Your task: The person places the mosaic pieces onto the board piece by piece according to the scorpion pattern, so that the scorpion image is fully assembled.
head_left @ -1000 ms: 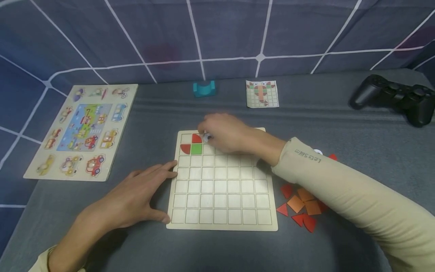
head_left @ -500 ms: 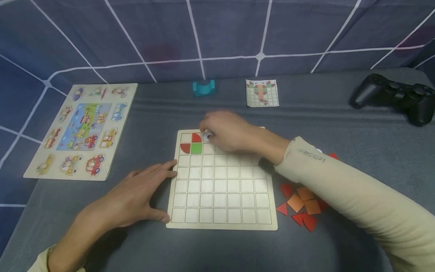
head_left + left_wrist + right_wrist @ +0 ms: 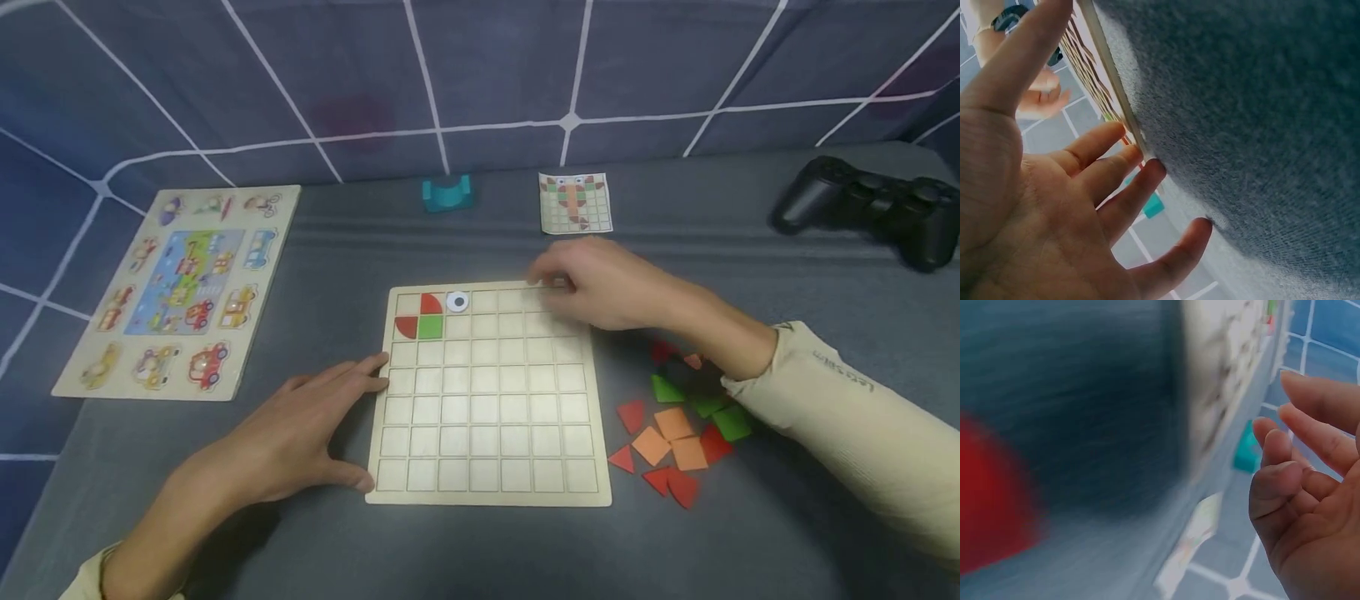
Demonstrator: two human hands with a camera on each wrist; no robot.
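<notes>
A square wooden grid board [image 3: 491, 396] lies flat in front of me. Its top left cells hold two red quarter-round pieces [image 3: 431, 303], a green square [image 3: 431, 327] and a white eye disc [image 3: 457, 302]. My left hand [image 3: 300, 433] rests at the board's left edge, fingers and thumb spread and touching its side. Above the board's upper right corner hovers my right hand [image 3: 600, 283], its fingers loosely bent with nothing between them. In the right wrist view that hand [image 3: 1316, 469] is empty too.
Right of the board lie loose red, orange [image 3: 652, 447] and green pieces [image 3: 731, 422]. Behind it are a small pattern card [image 3: 576, 203] and a teal holder [image 3: 447, 194]. A vehicle peg puzzle [image 3: 183, 287] sits at left, a black game controller [image 3: 870, 208] at far right.
My right hand has let go of the eye disc, which now sits in the top row's third cell. It has moved right across the board. The left hand stays in place.
</notes>
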